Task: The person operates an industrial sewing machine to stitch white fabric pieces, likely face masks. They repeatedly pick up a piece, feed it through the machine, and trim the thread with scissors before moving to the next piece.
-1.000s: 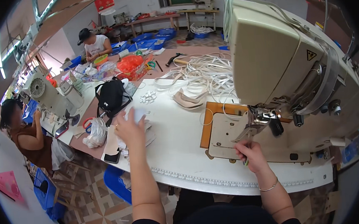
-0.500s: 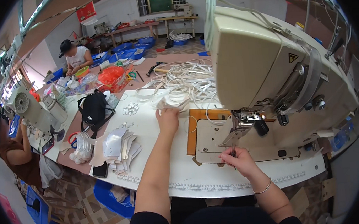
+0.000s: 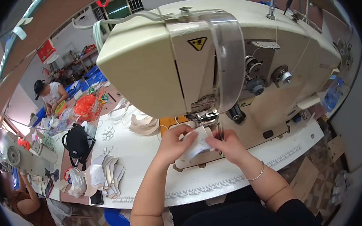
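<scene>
In front of the presser foot [image 3: 206,117] of a large cream sewing machine [image 3: 144,69], both my hands hold a small white fabric piece [image 3: 198,146]. My left hand [image 3: 171,146] pinches it between thumb and fingers on its left side. At its right edge, the thumb and fingers of my right hand [image 3: 230,146] are closed on it. A slim metal tool [image 3: 220,132] sticks up from that right hand; its kind is hard to make out. Some beige fabric pieces [image 3: 144,125] lie on the white table [image 3: 140,158] beyond my left hand.
Left on the table are a stack of white and beige pieces [image 3: 103,175], small white bits [image 3: 108,133], a black backpack [image 3: 78,143] and a phone [image 3: 96,198]. A ruler strip [image 3: 232,181] lines the front edge. Two people sit at the left, one beside another sewing machine [image 3: 18,156].
My left hand has come back from the pile beyond the table's middle to the front of the machine. Both hands now hold a white fabric piece. The view has shifted closer to the machine.
</scene>
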Motion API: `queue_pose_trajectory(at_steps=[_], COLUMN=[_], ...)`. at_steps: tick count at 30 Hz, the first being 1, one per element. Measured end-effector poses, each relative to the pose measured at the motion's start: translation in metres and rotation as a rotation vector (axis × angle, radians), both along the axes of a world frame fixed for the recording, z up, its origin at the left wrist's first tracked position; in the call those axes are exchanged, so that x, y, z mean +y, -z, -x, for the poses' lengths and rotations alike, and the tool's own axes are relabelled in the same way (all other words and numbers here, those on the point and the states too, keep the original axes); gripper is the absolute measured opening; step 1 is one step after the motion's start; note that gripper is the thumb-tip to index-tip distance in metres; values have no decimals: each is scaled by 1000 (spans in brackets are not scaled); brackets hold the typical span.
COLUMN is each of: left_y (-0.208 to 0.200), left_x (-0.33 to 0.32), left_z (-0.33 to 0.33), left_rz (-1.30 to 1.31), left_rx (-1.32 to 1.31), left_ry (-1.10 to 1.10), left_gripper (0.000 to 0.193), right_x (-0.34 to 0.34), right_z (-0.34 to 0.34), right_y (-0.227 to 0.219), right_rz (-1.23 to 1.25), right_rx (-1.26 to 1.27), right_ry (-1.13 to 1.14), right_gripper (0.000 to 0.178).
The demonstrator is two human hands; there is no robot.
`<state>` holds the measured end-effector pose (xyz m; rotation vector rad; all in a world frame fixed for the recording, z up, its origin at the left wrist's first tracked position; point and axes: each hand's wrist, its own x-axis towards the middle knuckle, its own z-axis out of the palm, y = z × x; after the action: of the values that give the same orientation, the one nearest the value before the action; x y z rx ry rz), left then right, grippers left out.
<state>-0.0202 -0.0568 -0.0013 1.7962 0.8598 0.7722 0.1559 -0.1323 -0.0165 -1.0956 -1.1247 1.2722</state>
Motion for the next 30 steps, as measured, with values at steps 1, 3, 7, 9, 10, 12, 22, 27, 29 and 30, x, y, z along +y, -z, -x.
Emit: queue_pose_trajectory(at_steps=[1, 3, 7, 9, 10, 12, 22, 27, 29, 30], left_y=[0, -6, -7, -10, -11, -13, -10, 0, 2, 6], left_x=[6, 12, 17, 16, 16, 18, 22, 3, -16, -22], left_z=[-7, -14, -17, -16, -16, -15, -16, -5, -7, -12], left_rz=[31, 122, 116, 139, 143, 152, 164, -890, -1021, -1081], left_rx=[-46, -127, -138, -166, -175, -191, -207, 44, 93, 118], left_ry=[-26, -65, -63, -56, -39, -5, -16, -267, -219, -190], left_gripper=[14, 13, 13, 10, 10, 11, 13, 32, 41, 46], right_x=[4, 9, 11, 12, 12, 13, 12, 5, 7, 7], right_z=[-2, -5, 0, 2, 3, 5, 6, -8, -8, -9], right_y=[-2, 1, 2, 3, 2, 5, 2, 5, 8, 9], right_rz=[27, 54, 83, 73, 63, 63, 42, 44, 54, 58], right_rx=[95, 227, 368, 388, 398, 397, 379, 147, 195, 229], right_ry=[46, 35, 86, 83, 77, 90, 116, 64, 55, 39], right_gripper=[22, 21, 20, 20, 19, 19, 19, 19, 19, 19])
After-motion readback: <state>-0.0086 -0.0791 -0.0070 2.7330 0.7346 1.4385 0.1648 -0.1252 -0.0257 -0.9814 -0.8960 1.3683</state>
